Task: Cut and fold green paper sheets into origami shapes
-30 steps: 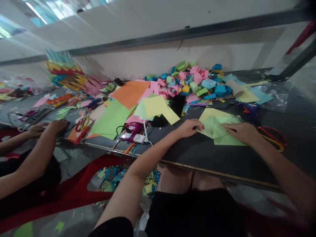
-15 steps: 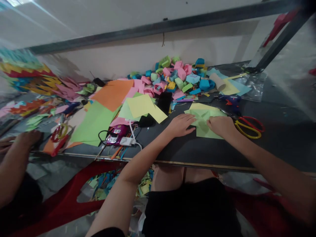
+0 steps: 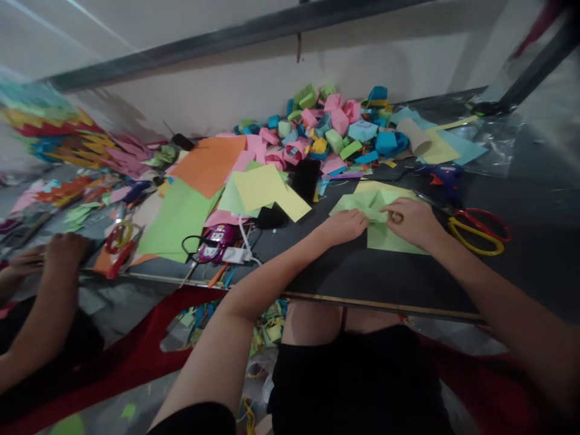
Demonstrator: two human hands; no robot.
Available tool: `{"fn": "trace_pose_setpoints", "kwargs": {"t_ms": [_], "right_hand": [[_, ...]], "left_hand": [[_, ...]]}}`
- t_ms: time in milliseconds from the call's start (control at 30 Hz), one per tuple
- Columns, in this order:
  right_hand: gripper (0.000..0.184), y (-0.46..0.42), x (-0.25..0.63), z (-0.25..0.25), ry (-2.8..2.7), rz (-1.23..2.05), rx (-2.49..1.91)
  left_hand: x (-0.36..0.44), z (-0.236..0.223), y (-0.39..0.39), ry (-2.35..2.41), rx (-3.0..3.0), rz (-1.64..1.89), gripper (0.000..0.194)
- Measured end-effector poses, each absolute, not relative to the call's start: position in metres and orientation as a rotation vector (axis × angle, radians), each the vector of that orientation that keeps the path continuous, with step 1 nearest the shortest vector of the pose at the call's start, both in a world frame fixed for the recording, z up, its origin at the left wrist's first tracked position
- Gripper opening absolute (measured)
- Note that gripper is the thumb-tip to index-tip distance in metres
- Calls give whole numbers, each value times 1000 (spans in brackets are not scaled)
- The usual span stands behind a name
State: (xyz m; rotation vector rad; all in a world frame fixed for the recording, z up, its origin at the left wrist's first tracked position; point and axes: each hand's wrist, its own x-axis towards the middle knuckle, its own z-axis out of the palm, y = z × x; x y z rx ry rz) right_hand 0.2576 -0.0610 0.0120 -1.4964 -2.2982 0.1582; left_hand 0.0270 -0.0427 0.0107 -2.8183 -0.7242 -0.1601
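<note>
A creased light-green paper [image 3: 369,204] is between my hands on the dark table, partly raised and folded. My left hand [image 3: 348,226] grips its near left edge, fingers curled. My right hand [image 3: 410,222] pinches its right side between thumb and fingers. Beneath lies a flat light-green sheet [image 3: 389,240], and a yellow sheet [image 3: 380,186] shows behind. Scissors with red and yellow handles [image 3: 483,232] lie just right of my right hand, and a blue glue gun [image 3: 444,176] rests beyond them.
Folded paper pieces [image 3: 335,127] are heaped against the wall, beside a cardboard tube [image 3: 414,136]. Coloured sheets [image 3: 181,211] and a purple power strip [image 3: 220,241] lie to the left. A co-worker's hands [image 3: 63,251] are at the far left. The table's front edge [image 3: 362,302] is near my lap.
My left hand went from holding the paper's left side to lying spread on it, then curled at its edge. My right hand keeps hold; the paper is now more lifted and bent. The view shifted.
</note>
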Motion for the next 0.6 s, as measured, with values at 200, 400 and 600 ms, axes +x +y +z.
{"fn": "trace_pose_setpoints", "kwargs": {"t_ms": [200,400,600], "right_hand": [[29,-59,263,5,-2307,137,-1285],[28,-49,261,12,-2530,284,-1080],[29,-49,276,14,-2431,606,-1171]], "left_hand": [[20,4,-40,-765,-2831,-230,30],[8,-5,-38,-685,-2819,-356,29],[8,-8,-41,-802,-2845,-428,26]]}}
